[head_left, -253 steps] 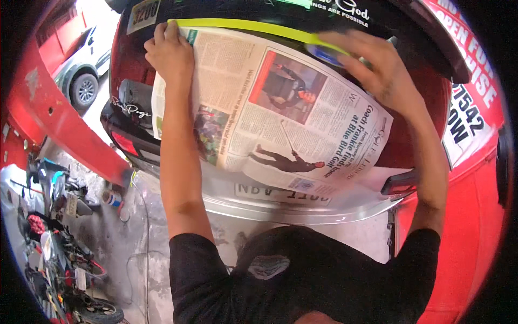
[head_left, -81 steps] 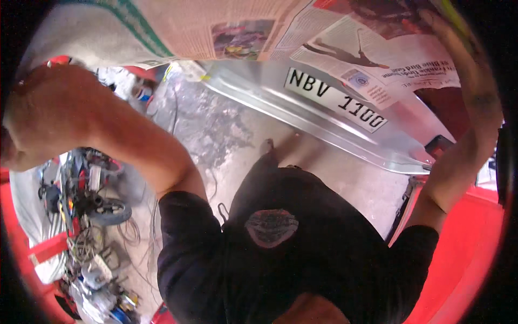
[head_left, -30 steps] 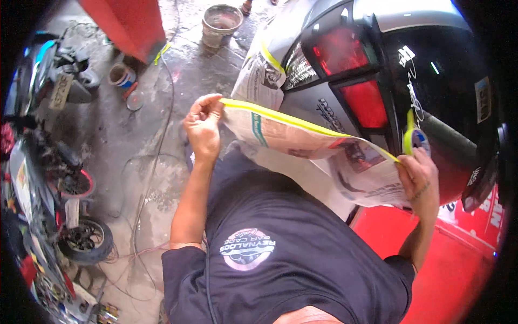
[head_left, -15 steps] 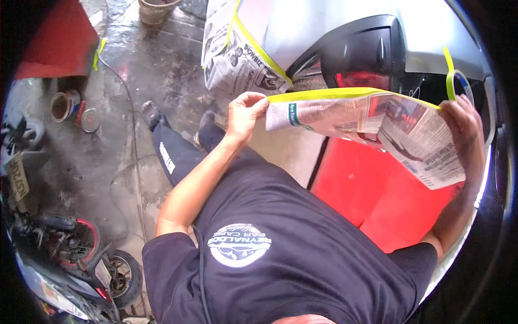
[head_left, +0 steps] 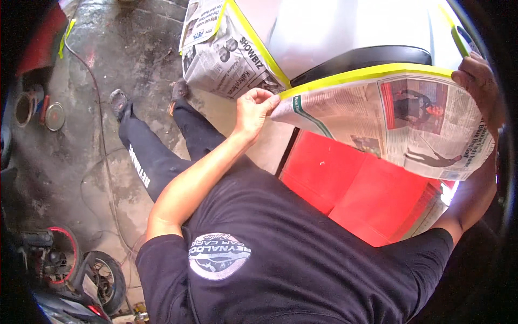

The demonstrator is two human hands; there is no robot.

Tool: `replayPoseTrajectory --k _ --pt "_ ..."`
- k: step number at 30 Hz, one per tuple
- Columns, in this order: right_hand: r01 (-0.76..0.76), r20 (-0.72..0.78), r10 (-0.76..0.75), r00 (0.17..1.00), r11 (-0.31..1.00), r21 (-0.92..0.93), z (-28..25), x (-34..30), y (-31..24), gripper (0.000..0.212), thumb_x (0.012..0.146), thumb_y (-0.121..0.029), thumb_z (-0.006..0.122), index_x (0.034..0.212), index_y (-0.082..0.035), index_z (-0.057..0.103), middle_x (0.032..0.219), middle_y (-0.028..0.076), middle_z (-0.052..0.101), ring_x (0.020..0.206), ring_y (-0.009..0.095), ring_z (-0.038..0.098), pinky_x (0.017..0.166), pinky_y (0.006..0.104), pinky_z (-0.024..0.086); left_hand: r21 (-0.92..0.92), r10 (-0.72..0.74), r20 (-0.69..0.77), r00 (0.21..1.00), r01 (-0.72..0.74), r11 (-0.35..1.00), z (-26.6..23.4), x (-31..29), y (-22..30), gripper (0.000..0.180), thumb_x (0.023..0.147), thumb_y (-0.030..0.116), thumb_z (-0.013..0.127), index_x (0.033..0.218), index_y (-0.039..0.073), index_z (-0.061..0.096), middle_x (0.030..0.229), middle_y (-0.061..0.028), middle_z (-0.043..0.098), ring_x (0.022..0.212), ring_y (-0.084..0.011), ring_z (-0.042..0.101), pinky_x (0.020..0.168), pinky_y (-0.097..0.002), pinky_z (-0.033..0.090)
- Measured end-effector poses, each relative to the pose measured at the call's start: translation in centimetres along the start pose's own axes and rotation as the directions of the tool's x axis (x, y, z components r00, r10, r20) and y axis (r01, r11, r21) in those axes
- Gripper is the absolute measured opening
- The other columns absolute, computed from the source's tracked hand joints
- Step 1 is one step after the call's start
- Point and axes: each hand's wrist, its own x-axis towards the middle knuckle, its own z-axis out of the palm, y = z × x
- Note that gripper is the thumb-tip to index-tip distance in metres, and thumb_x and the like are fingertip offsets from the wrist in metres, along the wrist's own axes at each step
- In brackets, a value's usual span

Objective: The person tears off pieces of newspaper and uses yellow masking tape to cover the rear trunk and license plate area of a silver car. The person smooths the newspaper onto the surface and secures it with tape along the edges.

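Note:
A newspaper sheet (head_left: 345,116) with yellow-green masking tape (head_left: 372,72) along its upper edge stretches between my hands. My left hand (head_left: 252,114) pinches its left corner between thumb and fingers. At the far right end, my right hand (head_left: 479,81) grips the taped edge; its fingers are partly in shadow. Just above that hand is a tape roll (head_left: 463,41), partly seen at the dark rim. The taped edge lies along the lower side of a silver vehicle panel (head_left: 350,27) and covers most of a black part (head_left: 372,56); I cannot tell whether it is stuck down.
More newspaper (head_left: 226,56), edged with the same tape, covers the vehicle's left side. Red panels (head_left: 345,178) lie below the sheet. On the floor at left are a cable (head_left: 99,97), a can (head_left: 24,109) and a round lid (head_left: 55,116). A motorcycle (head_left: 100,278) stands lower left.
Both hands have drawn the newspaper sheet tauter and wider, the right hand moving up and right. The taped edge now hides the red light and most of the black part.

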Motion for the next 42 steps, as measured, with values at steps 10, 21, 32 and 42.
replayPoseTrajectory --k 10,21,32,42 --pt "0.174 0.105 -0.156 0.982 0.965 -0.193 -1.8 6.9 0.7 0.012 0.097 -0.01 0.065 0.09 -0.002 0.058 0.086 0.006 0.05 0.077 0.02 0.051 0.074 0.0363 0.045 0.031 0.098 -0.052 0.994 -0.096 0.995 0.7 -1.0 -1.1 0.016 0.089 0.014 0.082 0.093 0.003 0.071 0.086 -0.0014 0.071 0.078 -0.0082 0.064 0.075 -0.0241 0.052" --pt "0.238 0.212 -0.186 0.96 0.936 -0.259 -1.9 9.2 -1.4 0.007 0.095 -0.007 0.065 0.09 -0.002 0.063 0.085 0.007 0.056 0.077 0.021 0.055 0.075 0.0355 0.047 0.023 0.084 -0.104 0.991 -0.082 0.996 2.3 -0.7 -0.8 0.016 0.09 0.015 0.081 0.09 0.002 0.071 0.083 -0.0006 0.071 0.075 -0.0067 0.062 0.071 -0.024 0.05" --pt "0.271 0.268 -0.194 0.943 0.918 -0.29 -2.5 10.4 -2.1 0.004 0.093 -0.004 0.065 0.091 -0.002 0.068 0.085 0.007 0.063 0.076 0.021 0.06 0.075 0.0346 0.05 0.124 0.085 -0.137 0.987 -0.069 0.99 2.5 -0.3 0.7 0.017 0.091 0.017 0.08 0.087 0.002 0.071 0.078 0.0 0.07 0.073 -0.0049 0.061 0.069 -0.0246 0.05" --pt "0.304 0.298 -0.215 0.93 0.904 -0.299 -3.2 11.2 -2.4 0.007 0.092 -0.002 0.065 0.091 -0.002 0.072 0.085 0.007 0.069 0.075 0.021 0.064 0.076 0.0339 0.053 0.179 0.033 -0.127 0.991 -0.01 0.984 2.6 0.1 1.5 0.022 0.09 0.019 0.081 0.085 0.0 0.072 0.076 -0.0016 0.071 0.067 -0.0068 0.061 0.062 -0.0257 0.049"
